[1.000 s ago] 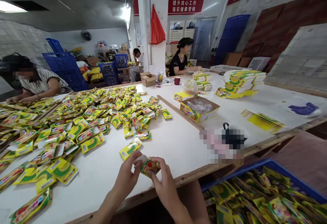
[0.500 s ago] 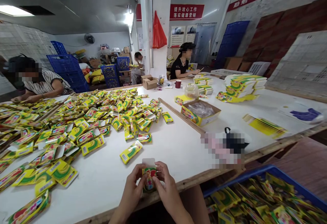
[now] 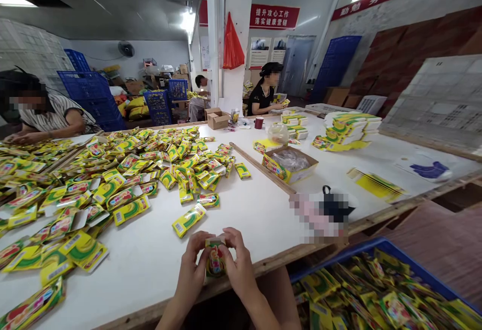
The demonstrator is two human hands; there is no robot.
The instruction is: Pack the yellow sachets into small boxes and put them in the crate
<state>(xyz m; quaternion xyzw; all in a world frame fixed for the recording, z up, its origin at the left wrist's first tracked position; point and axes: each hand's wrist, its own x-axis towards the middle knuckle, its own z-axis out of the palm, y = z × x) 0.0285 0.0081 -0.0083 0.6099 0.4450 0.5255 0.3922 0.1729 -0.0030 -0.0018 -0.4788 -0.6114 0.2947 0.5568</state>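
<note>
A small printed carton [image 3: 216, 263] in yellow, green and red stands upright at the table's near edge. My left hand [image 3: 195, 264] grips its left side, with the thumb on the printed front. On the other side my right hand [image 3: 237, 259] holds it the same way, thumb near the top. Fingers of both hands meet around the carton's top end, where a little pale flap shows; the back is hidden. Just beyond my hands a single yellow carton [image 3: 189, 220] lies flat on the white table [image 3: 248, 214].
A large heap of similar cartons [image 3: 124, 179] spreads over the left side. A wooden strip [image 3: 263, 169] crosses the table near an open box [image 3: 291, 164] of clear plastic. At lower right is a blue crate [image 3: 414, 262] full of cartons. Co-workers sit left and across.
The pale flap that stood up from the carton's top is now mostly folded down under my fingers. Both hands have moved up over the top end. The view has shifted slightly.
</note>
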